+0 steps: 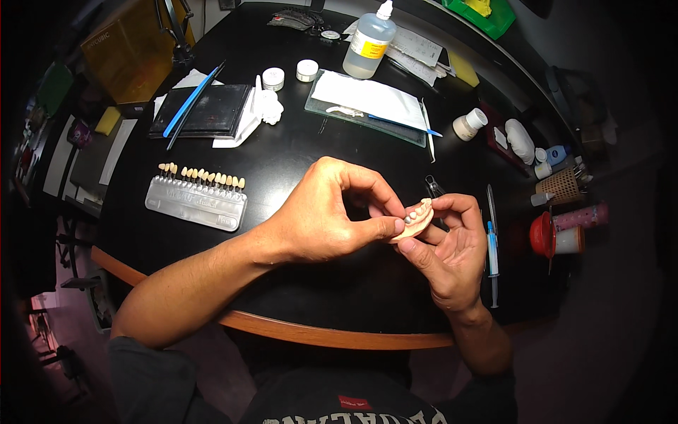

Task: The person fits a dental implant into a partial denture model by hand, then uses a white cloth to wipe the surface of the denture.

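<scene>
Pale dental model [421, 225] sits just off centre toward 3 o'clock, above the black table [339, 297]; right hand [452, 256] grips its 3 o'clock side between thumb and fingers, left hand [328, 215] has thumb and fingertip closed on its 9 o'clock end, by a small grey tooth [407, 220]. Can't tell if they pinch that tooth too. Risks, my guess: uneven pressure could chip the model; a slack right-hand hold might let it roll and drop; the grey tooth, if loose, could pop off and get lost. Counts: one model, one grey tooth visible, one shade guide [198, 203] at 9 with roughly fifteen tabs, too small to be sure; two white-lidded jars at 11 [273, 79] and nearly 12 [307, 70]; one large liquid bottle [369, 46] at 12; one small bottle [469, 124] at 2; one blue syringe [492, 251] toward 4.
</scene>
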Demonstrator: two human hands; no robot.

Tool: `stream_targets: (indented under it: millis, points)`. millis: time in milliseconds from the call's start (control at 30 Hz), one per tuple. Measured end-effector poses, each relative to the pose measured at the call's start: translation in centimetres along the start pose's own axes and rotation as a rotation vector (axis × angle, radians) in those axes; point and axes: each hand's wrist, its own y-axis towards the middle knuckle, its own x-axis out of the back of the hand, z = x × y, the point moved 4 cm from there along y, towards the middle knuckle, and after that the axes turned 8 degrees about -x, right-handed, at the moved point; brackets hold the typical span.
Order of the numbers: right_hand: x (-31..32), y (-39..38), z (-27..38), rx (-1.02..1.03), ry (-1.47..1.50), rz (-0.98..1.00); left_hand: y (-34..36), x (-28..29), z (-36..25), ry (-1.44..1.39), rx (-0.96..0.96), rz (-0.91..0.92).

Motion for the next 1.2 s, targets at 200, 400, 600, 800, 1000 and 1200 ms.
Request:
stream_targets:
  millis: [200, 400, 600, 800, 1000, 1200]
  points:
    - [0.08, 0.02, -0.18, -0.001, 0.012, 0.027, 0.0, 0.0, 0.13, -0.035, 0.013, -0.012]
    - [0.03, 0.07, -0.38, -0.034, 0.046, 0.039, -0.16, 0.05, 0.0, -0.014, 0.014, -0.039]
    - [0.04, 0.0, -0.39, -0.031, 0.045, 0.038, -0.2, 0.13, -0.03, 0.006, 0.03, -0.049]
    - [0.01, 0.01, -0.31, -0.041, 0.039, 0.029, -0.17, 0.15, -0.13, 0.001, 0.043, -0.047]
    - [0.11, 0.09, -0.47, -0.038, 0.035, 0.028, -0.21, 0.09, 0.07, 0.01, 0.057, -0.027]
    - [0.1, 0.01, -0.3, -0.01, 0.022, 0.035, -0.18, 0.08, 0.13, 0.018, 0.056, -0.019]
